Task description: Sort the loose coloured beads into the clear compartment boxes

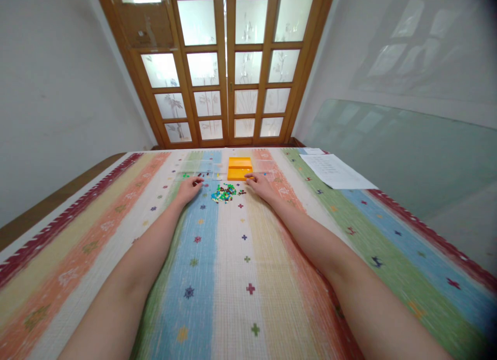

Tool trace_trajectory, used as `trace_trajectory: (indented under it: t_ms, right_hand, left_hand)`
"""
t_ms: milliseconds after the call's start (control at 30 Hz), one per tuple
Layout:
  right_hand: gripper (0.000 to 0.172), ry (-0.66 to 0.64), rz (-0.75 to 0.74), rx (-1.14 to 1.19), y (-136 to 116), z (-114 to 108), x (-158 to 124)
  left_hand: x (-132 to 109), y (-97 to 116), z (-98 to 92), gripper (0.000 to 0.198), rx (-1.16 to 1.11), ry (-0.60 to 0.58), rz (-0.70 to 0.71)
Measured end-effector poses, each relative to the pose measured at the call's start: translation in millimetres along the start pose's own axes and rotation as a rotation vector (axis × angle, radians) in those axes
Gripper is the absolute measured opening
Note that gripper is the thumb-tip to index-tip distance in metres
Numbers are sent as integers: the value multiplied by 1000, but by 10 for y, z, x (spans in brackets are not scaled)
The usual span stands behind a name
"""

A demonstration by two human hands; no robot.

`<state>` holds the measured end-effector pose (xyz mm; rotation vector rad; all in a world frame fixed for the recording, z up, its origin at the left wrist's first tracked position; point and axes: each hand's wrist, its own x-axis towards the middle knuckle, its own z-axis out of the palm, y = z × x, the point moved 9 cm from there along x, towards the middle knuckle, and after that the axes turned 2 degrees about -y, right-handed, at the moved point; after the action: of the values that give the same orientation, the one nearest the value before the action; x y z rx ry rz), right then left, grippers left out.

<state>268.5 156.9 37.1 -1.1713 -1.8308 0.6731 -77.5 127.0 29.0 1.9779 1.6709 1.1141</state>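
A pile of small beads or pieces (225, 192) in green, blue, brown and pale yellow lies on the striped tablecloth between my hands. Just left of it rests my left hand (189, 189), its fingers loosely curved and slightly apart, near small dark pieces (200, 175). My right hand (259, 185) is at the near right edge of an orange two-part box (234, 177). Its fingertips are drawn together there; whatever they hold is too small to make out. A few dark brown pieces (242, 192) lie beside the pile, close to that hand.
Clear flat sheets or trays (209, 166) lie beyond my left hand, with small green pieces (186, 176) sorted nearby. White paper sheets (334, 171) lie at the far right. Beyond the table stand wooden glazed doors (229, 65); a glass panel (407, 153) leans along the right wall.
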Motion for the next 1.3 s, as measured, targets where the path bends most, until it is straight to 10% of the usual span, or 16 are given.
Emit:
trace_trajectory:
  t_ms: [367,933,1300]
  right_hand:
    - [21,-6,17,-26,-57,-10,-25]
    - [29,-301,-569,-291,-773,482,-391]
    - [23,-338,-617,-323,-821,548,-457]
  left_hand:
    - [-110,532,273,9,84,-177,168]
    - [-62,285,102,5,-50,14,15]
    - [11,-103,-83,12,-313,193,-151]
